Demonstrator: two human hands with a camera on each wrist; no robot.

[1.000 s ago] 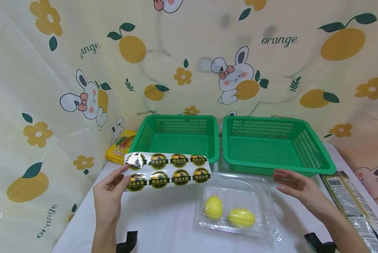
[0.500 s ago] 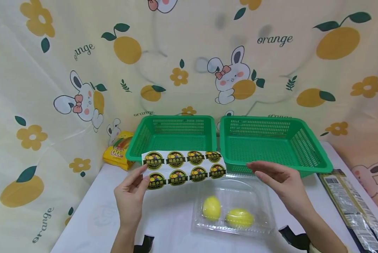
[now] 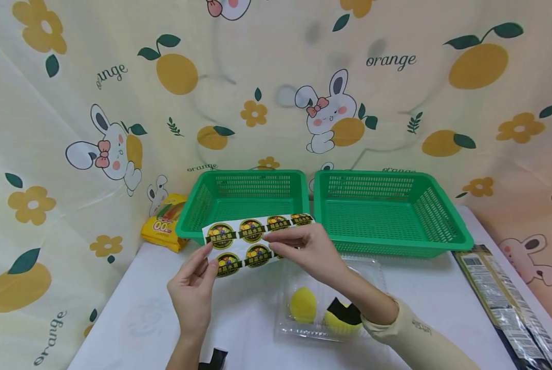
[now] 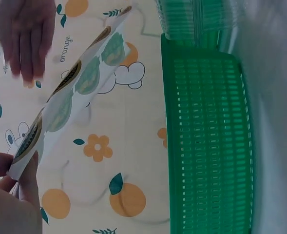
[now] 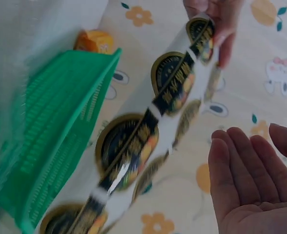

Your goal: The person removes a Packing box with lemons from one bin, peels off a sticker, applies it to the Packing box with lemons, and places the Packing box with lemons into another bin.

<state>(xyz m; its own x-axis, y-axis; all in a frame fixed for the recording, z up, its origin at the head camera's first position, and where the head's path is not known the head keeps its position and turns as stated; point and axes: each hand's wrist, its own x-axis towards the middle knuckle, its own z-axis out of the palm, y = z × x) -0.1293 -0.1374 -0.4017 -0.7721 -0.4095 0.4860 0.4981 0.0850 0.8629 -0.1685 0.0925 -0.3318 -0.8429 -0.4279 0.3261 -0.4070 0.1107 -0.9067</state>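
My left hand (image 3: 192,290) pinches the left end of a white sheet of round black-and-gold fruit stickers (image 3: 252,241), raised above the table. My right hand (image 3: 310,252) is in front of the sheet's right half and hides some stickers. In the right wrist view its fingers (image 5: 248,165) are nearly straight, with a gap between them and the sticker sheet (image 5: 158,107). Below the right forearm lies a clear plastic clamshell box (image 3: 373,270). One yellow lemon (image 3: 303,304) shows inside it; a second lemon (image 3: 336,325) is partly covered by the black wrist strap.
Two green baskets stand side by side at the back, a left basket (image 3: 243,177) and a right basket (image 3: 391,246). A yellow bag (image 3: 165,223) leans beside the left one. Long silver-and-gold packaging (image 3: 497,293) lies along the right table edge. A printed curtain (image 3: 276,139) hangs behind.
My right hand has moved left from beside the box to in front of the sticker sheet. The left hand first carried the sheet rightward, then held it nearly still. The head view has turned slightly right.
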